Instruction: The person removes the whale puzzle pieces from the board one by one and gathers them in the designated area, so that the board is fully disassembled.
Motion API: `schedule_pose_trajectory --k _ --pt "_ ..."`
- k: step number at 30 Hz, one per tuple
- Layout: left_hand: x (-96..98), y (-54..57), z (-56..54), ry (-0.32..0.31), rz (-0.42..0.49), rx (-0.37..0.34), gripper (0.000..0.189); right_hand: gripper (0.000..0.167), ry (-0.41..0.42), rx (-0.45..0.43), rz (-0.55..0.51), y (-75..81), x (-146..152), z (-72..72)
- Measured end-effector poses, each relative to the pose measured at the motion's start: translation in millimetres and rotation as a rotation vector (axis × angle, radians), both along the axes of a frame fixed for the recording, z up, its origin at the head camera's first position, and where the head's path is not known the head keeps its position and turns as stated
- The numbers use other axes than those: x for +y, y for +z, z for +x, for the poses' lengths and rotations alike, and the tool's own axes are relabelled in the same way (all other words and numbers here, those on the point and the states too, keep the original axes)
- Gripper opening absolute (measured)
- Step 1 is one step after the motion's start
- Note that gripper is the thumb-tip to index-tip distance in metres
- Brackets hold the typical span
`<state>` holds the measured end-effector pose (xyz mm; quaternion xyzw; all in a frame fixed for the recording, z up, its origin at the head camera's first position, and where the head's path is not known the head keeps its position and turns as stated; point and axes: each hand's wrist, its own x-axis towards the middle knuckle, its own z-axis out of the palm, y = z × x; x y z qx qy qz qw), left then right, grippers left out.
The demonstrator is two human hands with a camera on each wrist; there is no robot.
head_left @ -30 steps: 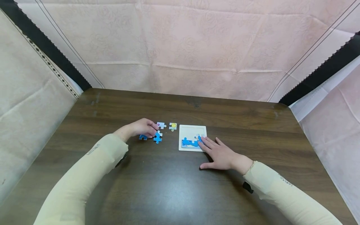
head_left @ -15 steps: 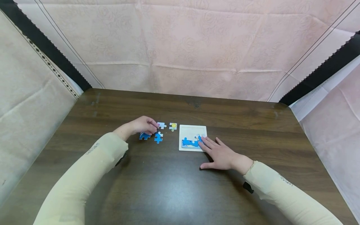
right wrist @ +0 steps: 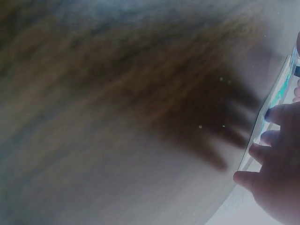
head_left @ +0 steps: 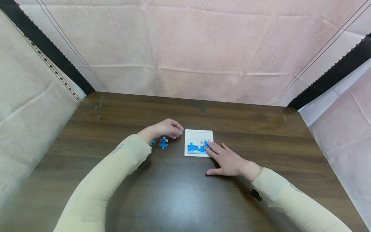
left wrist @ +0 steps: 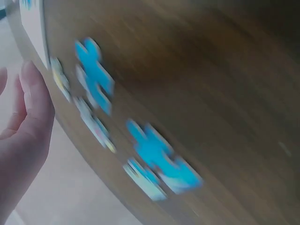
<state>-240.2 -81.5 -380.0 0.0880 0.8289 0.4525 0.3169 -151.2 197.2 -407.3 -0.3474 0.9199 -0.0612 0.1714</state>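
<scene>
Blue jigsaw pieces (head_left: pixel 163 142) lie loose on the dark wooden surface (head_left: pixel 179 193), left of the white puzzle tray (head_left: pixel 198 142). The left hand (head_left: pixel 168 129) hovers over the pieces nearest the tray, fingers curled down; whether it pinches one I cannot tell, since the knuckles hide the fingertips. The right hand (head_left: pixel 229 159) lies flat, fingers spread, pressing the tray's near right corner. Good practice: keep that tray pinned, and lift a piece cleanly by its edges. Both wrist views are blurred; the yellow-marked piece is mostly covered.
</scene>
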Motion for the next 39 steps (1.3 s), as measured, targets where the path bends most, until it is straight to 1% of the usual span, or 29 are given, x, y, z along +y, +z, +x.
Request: schedule_pose_trajectory --k 6,10,12,17,22,29,34,39 --pt "34.3 -3.2 2.1 -0.048 0.019 -0.011 0.033 0.091 -0.006 -0.003 -0.002 -1.0 1 -0.5" --pt "49.0 -6.1 4.3 -0.088 0.021 -0.007 0.034 0.091 -0.002 0.006 -0.008 -0.4 2 0.8" --pt "53.8 -6.5 5.9 -0.093 0.012 -0.009 0.033 0.091 0.004 0.008 -0.015 0.7 3 3.1" --pt "59.6 -8.2 7.7 -0.08 -0.004 -0.024 0.033 0.089 0.03 -0.005 -0.011 3.5 4 11.8" --pt "62.1 -9.3 7.8 -0.078 0.003 -0.032 0.033 0.089 0.045 0.003 0.01 5.0 4 17.8" --pt "67.7 -9.8 8.9 -0.078 0.023 -0.049 0.032 0.089 0.042 -0.001 0.02 3.0 4 17.6" --pt "71.1 -10.4 10.0 -0.07 0.025 -0.044 0.032 0.089 0.041 -0.01 0.014 2.5 3 17.1" --pt "74.0 -12.6 8.8 -0.055 0.02 -0.044 0.032 0.089 0.045 -0.009 0.011 3.0 3 16.3"
